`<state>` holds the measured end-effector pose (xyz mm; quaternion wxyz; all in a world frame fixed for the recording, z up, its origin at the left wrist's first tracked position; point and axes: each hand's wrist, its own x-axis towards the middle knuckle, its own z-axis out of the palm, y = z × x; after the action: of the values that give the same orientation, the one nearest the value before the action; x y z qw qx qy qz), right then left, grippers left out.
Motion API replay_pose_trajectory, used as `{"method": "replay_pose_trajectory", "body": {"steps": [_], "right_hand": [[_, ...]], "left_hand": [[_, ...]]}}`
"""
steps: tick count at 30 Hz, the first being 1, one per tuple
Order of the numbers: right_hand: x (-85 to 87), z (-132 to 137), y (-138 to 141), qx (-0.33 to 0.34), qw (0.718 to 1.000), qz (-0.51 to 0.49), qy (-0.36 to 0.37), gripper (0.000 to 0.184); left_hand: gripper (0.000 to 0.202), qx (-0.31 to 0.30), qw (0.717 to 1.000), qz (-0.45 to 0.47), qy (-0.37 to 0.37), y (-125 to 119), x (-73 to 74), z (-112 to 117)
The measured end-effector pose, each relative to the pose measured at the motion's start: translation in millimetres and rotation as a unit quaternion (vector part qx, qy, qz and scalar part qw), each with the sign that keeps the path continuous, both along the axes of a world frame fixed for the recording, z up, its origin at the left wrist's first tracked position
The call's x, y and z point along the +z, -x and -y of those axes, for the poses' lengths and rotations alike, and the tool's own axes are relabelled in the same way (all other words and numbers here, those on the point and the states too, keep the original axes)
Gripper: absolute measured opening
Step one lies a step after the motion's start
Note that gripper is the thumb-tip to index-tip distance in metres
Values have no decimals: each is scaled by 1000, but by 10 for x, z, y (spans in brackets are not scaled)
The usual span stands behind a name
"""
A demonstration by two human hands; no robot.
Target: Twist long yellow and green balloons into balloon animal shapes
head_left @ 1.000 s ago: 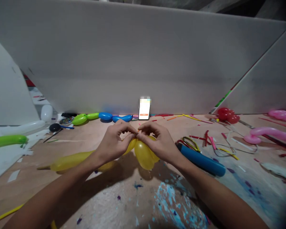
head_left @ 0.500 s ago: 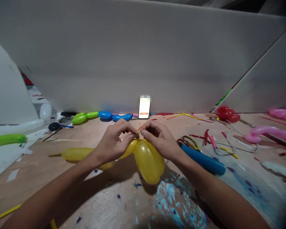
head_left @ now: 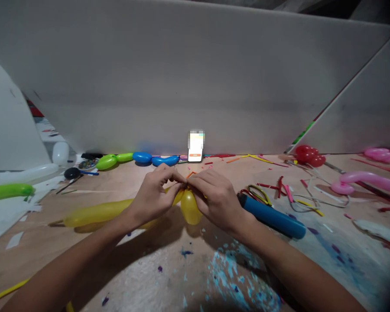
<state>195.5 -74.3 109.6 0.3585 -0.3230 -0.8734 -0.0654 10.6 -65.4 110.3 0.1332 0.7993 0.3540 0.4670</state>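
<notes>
A yellow modelling balloon (head_left: 191,209) is pinched between both hands at the middle of the table. My left hand (head_left: 158,190) closes thumb and fingertips on a narrow twisted part of it. My right hand (head_left: 216,197) meets the left at the same spot, fingers closed and bent over the balloon. One rounded yellow bubble hangs under the fingertips. The long section (head_left: 97,212) stretches out to the left behind my left forearm, with an uninflated tip. The pinched part itself is mostly hidden by the fingers.
A lit phone (head_left: 195,147) leans against the grey panel. Right of my hands lie a blue hand pump (head_left: 274,219), scissors (head_left: 259,194) and balloon scraps. Green (head_left: 106,162), blue (head_left: 142,158), red (head_left: 308,156) and pink balloons (head_left: 370,180) line the sides and back.
My right hand has turned over and closed in against my left. The hanging yellow bubbles swung, leaving one smaller bubble showing, and the long section moved left and slightly down.
</notes>
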Motion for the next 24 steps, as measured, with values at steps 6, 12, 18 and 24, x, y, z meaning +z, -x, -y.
{"method": "replay_pose_trajectory", "body": {"steps": [6, 12, 18, 24], "right_hand": [[52, 1, -5, 21, 996, -20, 82, 19], [91, -34, 14, 13, 978, -89, 190, 18], [111, -35, 26, 13, 969, -98, 225, 22], [97, -87, 4, 57, 945, -116, 301, 24]], "left_hand": [[13, 20, 999, -22, -44, -3, -2, 12], [12, 41, 988, -76, -126, -37, -22, 55], [12, 54, 980, -107, -161, -54, -47, 79], [10, 46, 976, -134, -166, -56, -61, 90]]}}
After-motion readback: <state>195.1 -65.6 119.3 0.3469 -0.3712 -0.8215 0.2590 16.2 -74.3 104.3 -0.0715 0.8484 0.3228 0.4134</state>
